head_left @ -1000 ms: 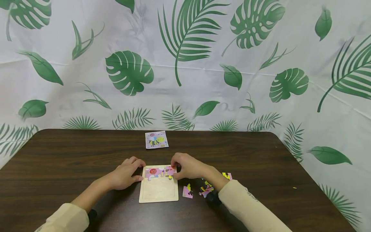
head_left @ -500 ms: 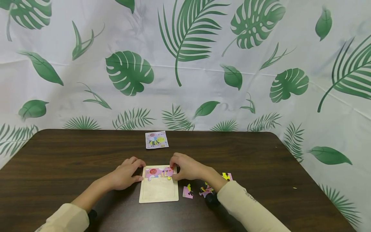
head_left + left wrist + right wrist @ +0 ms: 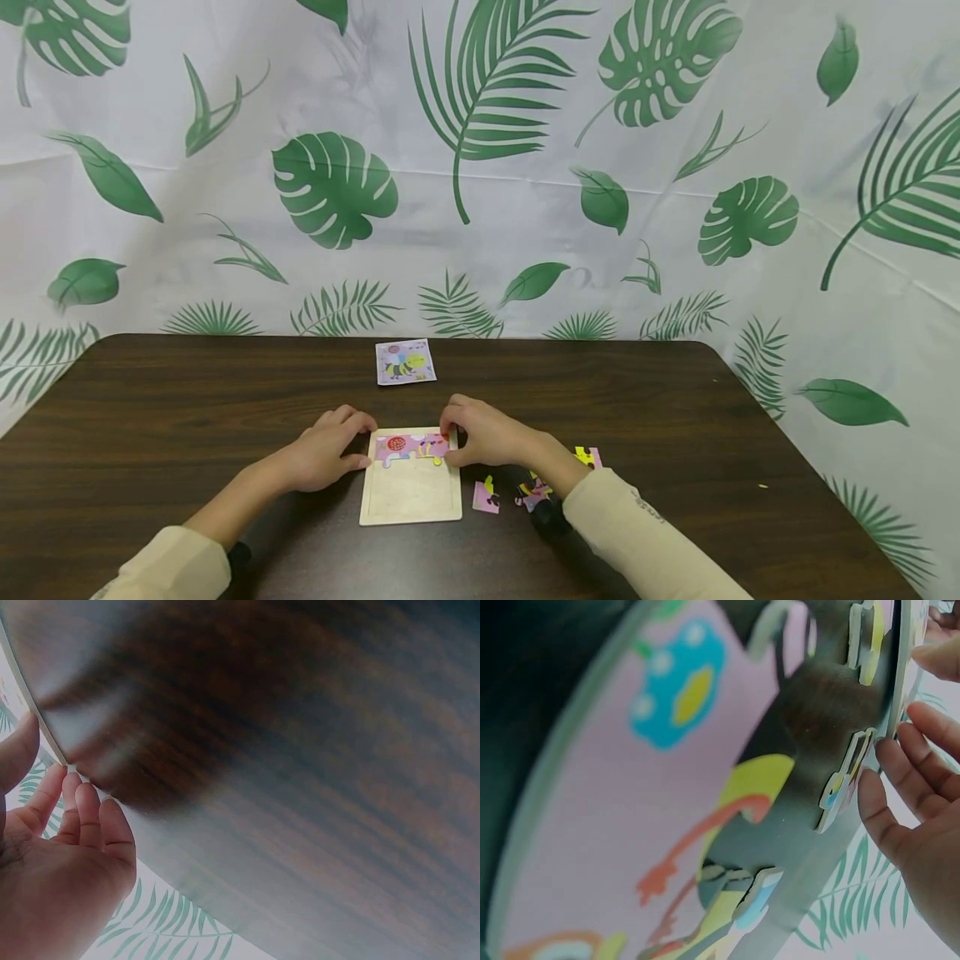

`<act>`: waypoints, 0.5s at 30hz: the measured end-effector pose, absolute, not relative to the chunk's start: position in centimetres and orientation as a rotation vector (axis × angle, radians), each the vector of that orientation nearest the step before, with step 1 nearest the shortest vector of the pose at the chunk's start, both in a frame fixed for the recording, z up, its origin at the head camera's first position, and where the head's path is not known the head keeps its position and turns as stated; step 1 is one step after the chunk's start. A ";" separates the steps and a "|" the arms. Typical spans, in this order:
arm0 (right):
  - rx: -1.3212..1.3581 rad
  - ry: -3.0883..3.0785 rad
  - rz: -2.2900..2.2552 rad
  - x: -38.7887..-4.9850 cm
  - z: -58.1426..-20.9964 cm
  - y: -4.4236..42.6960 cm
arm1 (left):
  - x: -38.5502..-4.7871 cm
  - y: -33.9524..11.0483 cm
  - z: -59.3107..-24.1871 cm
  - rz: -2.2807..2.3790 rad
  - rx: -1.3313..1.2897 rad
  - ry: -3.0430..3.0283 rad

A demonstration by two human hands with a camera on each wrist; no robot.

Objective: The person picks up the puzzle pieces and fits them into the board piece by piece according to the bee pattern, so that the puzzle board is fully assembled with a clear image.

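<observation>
A square wooden puzzle tray lies on the table, with joined pink pieces along its far side. My left hand touches the tray's left edge, forefinger at the far corner and thumb lower down; in the left wrist view the left hand has gently bent fingers against the tray's rim. At the far right corner, my right hand pinches a puzzle piece between thumb and forefinger, the piece lying in line with the others. The right wrist view shows the right hand beside the tray edge.
Right of the tray lies a loose pink piece; more pieces lie partly behind the right forearm, and a yellow and pink one beyond it. A bee picture card lies near the table's far edge.
The piece under my right fingers has gone from slightly askew to level with the pieces beside it. My right hand has shifted slightly left; my left has stayed still.
</observation>
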State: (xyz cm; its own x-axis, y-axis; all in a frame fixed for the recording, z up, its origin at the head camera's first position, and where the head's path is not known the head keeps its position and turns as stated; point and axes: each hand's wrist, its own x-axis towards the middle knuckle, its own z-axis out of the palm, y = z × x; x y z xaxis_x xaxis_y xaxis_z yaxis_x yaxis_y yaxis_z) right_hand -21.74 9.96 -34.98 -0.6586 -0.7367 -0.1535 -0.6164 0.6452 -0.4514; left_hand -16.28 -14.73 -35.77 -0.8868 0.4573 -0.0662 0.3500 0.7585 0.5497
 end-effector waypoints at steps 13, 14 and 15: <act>-1.150 2.510 -0.591 -21.4 -34.9 10.6 | -16.4 -14.8 -35.9 0.803 0.628 2.753; -1.169 2.513 -0.587 -21.4 -34.9 10.6 | -16.4 -14.8 -35.9 0.802 0.630 2.754; -1.187 2.516 -0.584 -21.4 -35.0 10.6 | -16.4 -14.8 -35.8 0.802 0.631 2.755</act>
